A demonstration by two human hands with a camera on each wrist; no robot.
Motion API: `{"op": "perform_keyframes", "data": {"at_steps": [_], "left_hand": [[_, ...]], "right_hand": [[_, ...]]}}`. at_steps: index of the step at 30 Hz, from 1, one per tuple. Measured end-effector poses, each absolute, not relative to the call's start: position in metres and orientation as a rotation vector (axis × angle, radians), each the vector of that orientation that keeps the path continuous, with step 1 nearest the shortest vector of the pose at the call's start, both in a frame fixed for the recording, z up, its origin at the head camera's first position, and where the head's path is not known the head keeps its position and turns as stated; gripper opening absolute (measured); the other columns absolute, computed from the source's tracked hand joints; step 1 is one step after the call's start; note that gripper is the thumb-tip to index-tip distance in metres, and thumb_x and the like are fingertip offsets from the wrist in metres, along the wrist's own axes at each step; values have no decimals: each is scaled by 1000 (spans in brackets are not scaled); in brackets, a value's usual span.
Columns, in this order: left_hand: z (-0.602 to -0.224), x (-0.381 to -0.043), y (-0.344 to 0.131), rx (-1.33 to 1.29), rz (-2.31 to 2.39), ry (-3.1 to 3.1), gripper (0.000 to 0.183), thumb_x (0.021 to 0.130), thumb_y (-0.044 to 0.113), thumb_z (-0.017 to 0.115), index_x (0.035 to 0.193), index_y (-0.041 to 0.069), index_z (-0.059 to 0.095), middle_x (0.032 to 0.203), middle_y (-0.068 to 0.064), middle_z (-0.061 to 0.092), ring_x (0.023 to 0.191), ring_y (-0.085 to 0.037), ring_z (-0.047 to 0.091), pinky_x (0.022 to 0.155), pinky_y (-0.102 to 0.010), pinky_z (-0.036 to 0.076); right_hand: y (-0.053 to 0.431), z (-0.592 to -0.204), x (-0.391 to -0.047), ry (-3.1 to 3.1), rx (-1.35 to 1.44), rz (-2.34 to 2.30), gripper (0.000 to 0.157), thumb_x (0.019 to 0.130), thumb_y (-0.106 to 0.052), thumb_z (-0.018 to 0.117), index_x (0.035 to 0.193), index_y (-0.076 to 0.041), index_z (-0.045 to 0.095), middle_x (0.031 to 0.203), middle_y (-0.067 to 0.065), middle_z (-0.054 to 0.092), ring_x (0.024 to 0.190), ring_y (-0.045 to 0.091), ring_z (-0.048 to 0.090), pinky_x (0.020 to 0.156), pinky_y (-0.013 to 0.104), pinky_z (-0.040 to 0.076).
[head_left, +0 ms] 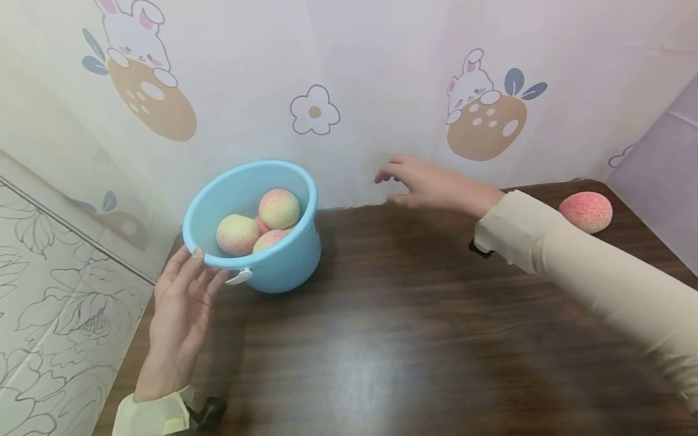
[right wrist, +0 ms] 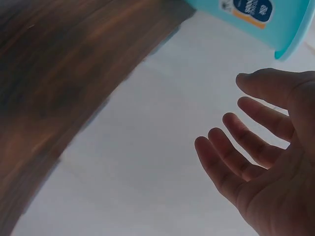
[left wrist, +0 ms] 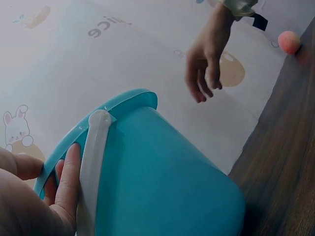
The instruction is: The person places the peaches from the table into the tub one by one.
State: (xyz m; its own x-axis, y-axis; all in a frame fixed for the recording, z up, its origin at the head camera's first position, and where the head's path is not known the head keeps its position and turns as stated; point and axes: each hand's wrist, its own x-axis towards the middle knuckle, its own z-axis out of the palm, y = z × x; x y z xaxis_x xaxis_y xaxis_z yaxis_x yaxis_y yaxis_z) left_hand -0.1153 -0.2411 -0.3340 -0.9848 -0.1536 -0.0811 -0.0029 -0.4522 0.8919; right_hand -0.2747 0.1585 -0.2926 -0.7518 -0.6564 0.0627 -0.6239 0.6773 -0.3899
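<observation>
A light blue bucket (head_left: 283, 266) with a white handle (left wrist: 93, 172) stands at the back left of the table. Inside it lie several yellow-pink peaches (head_left: 279, 209). My left hand (head_left: 182, 309) grips the bucket's rim at its near left side, thumb and fingers on opposite faces of the rim, beside the handle's joint. To the right of the bucket, my right hand (head_left: 420, 184) hangs in the air with nothing in it, fingers loosely bent and spread. In the right wrist view its fingers (right wrist: 231, 157) are apart from the bucket (right wrist: 246, 22).
One pink peach (head_left: 586, 212) sits on the dark wooden table (head_left: 382, 339) at the far right, beyond the right forearm. A pale curtain with rabbit prints (head_left: 371, 72) hangs along the back edge. A flower-patterned panel (head_left: 54, 315) borders the left side.
</observation>
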Motion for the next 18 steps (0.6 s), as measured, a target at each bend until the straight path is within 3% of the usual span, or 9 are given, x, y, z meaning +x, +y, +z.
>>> {"op": "perform_keyframes", "data": {"at_steps": [12,18], "left_hand": [[-335,-114,-242,258,-2603,-1588,57,107,14,60,157,10,33,155,-8,40,110,-12,72,94,-23,64],[-334,-115,-242,241,-2605,-1585,58,107,13,59,158,9,31,157,-9,38,113,-13,71,94,-23,64]], "right_hand": [[225,-305,-264,2873,-815,-528,39,99,-13,69,136,-5,61,138,17,60,126,36,58,104,56,55],[260,-311,-261,2903,-765,-573,41,96,-7,72,135,1,60,136,24,59,122,41,57,100,61,55]]}}
